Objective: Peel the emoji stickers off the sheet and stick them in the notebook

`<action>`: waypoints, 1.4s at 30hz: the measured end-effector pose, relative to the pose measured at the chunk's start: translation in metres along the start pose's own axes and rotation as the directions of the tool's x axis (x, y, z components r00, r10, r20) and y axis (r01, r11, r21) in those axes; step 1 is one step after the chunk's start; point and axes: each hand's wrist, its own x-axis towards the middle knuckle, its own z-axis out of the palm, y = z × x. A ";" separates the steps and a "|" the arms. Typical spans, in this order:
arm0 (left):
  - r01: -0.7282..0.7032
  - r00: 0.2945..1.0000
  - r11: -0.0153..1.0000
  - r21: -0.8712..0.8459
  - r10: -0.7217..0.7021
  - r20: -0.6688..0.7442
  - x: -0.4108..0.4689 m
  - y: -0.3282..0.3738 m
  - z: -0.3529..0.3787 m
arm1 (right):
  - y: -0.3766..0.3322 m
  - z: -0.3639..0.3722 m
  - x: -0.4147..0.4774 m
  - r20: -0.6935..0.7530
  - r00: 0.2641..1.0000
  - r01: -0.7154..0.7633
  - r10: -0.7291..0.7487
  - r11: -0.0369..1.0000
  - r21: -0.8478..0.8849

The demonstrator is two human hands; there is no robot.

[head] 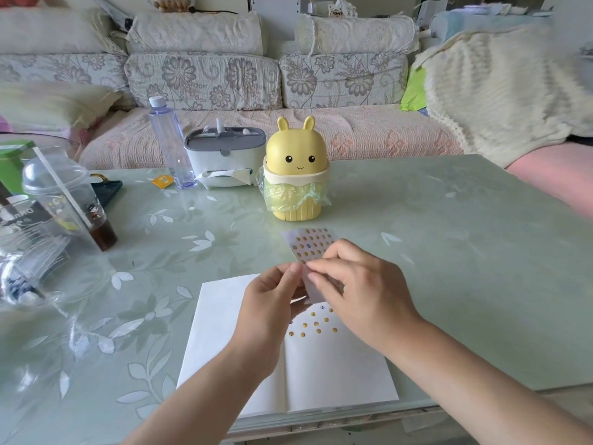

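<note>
Pinching the lower left edge of the small translucent sticker sheet (309, 244), the left grip (272, 303) holds it up in the air, thumb in front and the other fingers curled behind. Opposite it, the right grip (362, 290) closes on the sheet's lower half, its fingertips (313, 268) bunched against the surface as if working at a sticker's edge; whether one is already lifted I cannot tell, since the fingers hide the spot. Rows of tiny yellow emoji stickers remain on the upper part of the sheet, while the strip near the hands looks bare. Directly below lies the open white blank-paged notebook (224, 332), flat on the pale green leaf-patterned glass counter (449, 252). About a dozen small yellow stickers (316, 324) are already stuck loosely across the top of its right page; the left page shows none. Judging by that, the job is partway through, with most of the sheet left to peel. Well behind the sheet stands a yellow rabbit-shaped plastic bin (296, 175).
</note>
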 end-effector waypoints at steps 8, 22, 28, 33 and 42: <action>-0.077 0.997 0.996 0.052 0.077 0.007 -0.001 0.002 0.000 | -0.004 -0.003 0.001 0.085 0.978 -0.203 0.189 0.959 0.196; -0.239 0.970 0.944 0.226 0.243 0.010 -0.002 0.008 -0.007 | -0.007 -0.012 0.009 0.203 0.962 -0.239 0.181 0.920 0.311; -0.258 0.964 0.896 0.361 0.262 0.038 -0.001 0.006 -0.012 | -0.008 -0.015 0.010 0.206 0.962 -0.228 0.180 0.943 0.241; -0.278 0.958 0.868 0.412 0.281 0.054 -0.001 0.006 -0.014 | -0.007 -0.014 0.010 0.208 0.958 -0.248 0.196 0.931 0.267; -0.210 0.976 0.928 0.308 0.215 0.020 -0.003 0.007 -0.010 | -0.010 -0.013 0.012 0.259 0.911 -0.402 0.321 0.833 0.381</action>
